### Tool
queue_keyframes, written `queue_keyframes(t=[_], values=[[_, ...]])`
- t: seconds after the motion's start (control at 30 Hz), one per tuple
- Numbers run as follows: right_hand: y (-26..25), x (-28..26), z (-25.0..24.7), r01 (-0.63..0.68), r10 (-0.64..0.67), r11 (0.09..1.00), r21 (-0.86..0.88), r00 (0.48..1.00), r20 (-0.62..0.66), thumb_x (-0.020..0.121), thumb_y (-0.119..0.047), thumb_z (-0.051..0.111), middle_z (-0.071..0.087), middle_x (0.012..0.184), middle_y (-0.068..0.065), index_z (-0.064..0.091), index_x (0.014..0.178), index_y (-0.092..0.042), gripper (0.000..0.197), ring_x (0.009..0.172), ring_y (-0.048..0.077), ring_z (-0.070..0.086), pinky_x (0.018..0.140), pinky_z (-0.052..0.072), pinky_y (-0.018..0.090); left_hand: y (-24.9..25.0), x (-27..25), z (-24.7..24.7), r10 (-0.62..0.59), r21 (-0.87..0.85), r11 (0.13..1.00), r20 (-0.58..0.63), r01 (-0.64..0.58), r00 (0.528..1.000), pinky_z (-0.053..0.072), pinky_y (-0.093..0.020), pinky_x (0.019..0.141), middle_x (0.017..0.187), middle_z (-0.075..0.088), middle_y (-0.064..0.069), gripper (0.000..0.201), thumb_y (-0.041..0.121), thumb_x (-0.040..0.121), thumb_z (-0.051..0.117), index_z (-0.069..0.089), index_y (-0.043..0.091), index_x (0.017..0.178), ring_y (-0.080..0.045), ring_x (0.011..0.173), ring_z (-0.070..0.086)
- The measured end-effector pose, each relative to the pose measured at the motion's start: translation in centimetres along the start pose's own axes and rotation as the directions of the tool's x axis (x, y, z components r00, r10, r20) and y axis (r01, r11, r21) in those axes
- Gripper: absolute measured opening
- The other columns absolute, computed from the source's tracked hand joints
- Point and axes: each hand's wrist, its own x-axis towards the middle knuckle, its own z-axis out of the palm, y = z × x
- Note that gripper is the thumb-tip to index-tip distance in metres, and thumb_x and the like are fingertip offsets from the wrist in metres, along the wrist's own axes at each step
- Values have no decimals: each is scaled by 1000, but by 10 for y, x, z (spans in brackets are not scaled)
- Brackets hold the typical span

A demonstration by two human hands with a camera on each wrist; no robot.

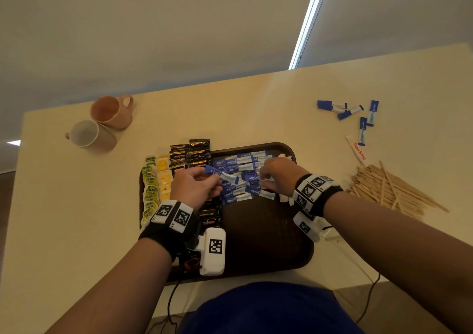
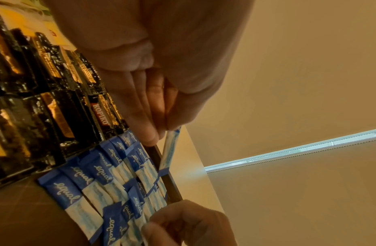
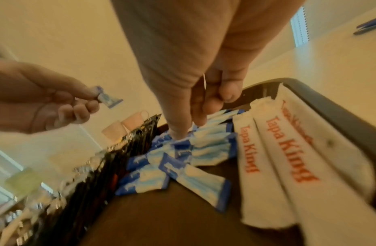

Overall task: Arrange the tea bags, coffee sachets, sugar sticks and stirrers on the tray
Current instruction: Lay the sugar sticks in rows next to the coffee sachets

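Note:
A dark brown tray (image 1: 261,233) holds green and yellow tea bags (image 1: 151,187) at its left, then black coffee sachets (image 1: 190,154), then rows of blue-and-white sugar sticks (image 1: 243,166). My left hand (image 1: 217,180) pinches one sugar stick (image 2: 169,149) between thumb and fingers, just above the rows. My right hand (image 1: 265,180) reaches down into the sugar sticks, its index finger (image 3: 178,133) pressing on one of them. White paper sachets with red print (image 3: 288,149) lie along the tray's right rim (image 3: 330,109). A heap of wooden stirrers (image 1: 391,190) lies on the table, right of the tray.
Several loose sugar sticks (image 1: 353,113) and one white paper sachet (image 1: 357,151) lie on the cream table at the far right. Two mugs (image 1: 102,123) stand at the far left. Cables hang over the near table edge.

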Motion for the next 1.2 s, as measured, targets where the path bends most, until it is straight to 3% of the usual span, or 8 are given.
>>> queue_keyframes(t=[0.17,0.4,0.53,0.67,0.77,0.9,1.03,1.2], values=[[-28,1,-7,178,-95,945,275,952,-291,94,-32,65,70,97,-2,73,110,-14,26,83,7,57,73,43,18,-1,2,4,-40,-73,996,29,42,999,60,-29,67,79,76,-9,4,5,90,70,71,7,92,-19,71,73],[-49,15,-12,176,-78,935,308,949,-305,91,-23,69,69,89,-5,74,105,-15,17,76,6,57,71,43,13,-2,2,4,-33,-101,994,28,36,999,59,-26,66,84,76,-11,8,4,90,69,71,7,97,-17,73,73],[-38,29,-7,8,4,996,93,991,-134,95,-27,63,70,100,-1,73,104,-19,16,102,16,57,89,50,34,-5,3,-1,28,-23,999,-66,-29,997,60,-32,73,91,73,-8,13,4,90,69,68,15,97,-19,81,72],[-40,39,4,-2,-3,998,-67,997,-78,95,-29,62,61,114,1,72,108,-20,19,113,21,48,94,45,36,-8,2,-3,41,29,999,-56,-39,998,59,-32,75,93,72,-5,13,7,92,67,69,19,97,-18,84,72],[-40,41,7,-5,5,1000,-2,994,-110,94,-26,63,56,118,2,67,115,-20,22,115,21,47,97,42,35,-8,1,-1,27,59,998,-18,-26,999,59,-32,75,95,73,-6,12,8,93,66,70,19,97,-18,84,72],[-11,29,-10,-94,111,991,95,975,-191,95,-20,61,65,106,5,72,106,-13,17,103,21,58,91,48,33,-2,-2,11,2,123,992,83,-12,997,58,-31,76,96,73,-2,13,10,95,63,69,21,98,-16,86,72],[63,8,-48,-308,374,924,227,852,-366,94,-22,61,69,101,9,72,101,-8,19,96,25,62,85,48,34,4,0,31,15,180,983,161,-44,987,60,-33,77,95,73,-3,13,10,96,62,69,19,99,-16,84,72],[173,-18,-90,-685,740,669,288,580,-341,94,-33,61,65,112,18,65,110,1,38,105,36,60,90,49,39,9,7,55,-14,182,983,186,-20,982,56,-33,73,96,74,-6,13,9,96,62,71,17,98,-20,83,72]])
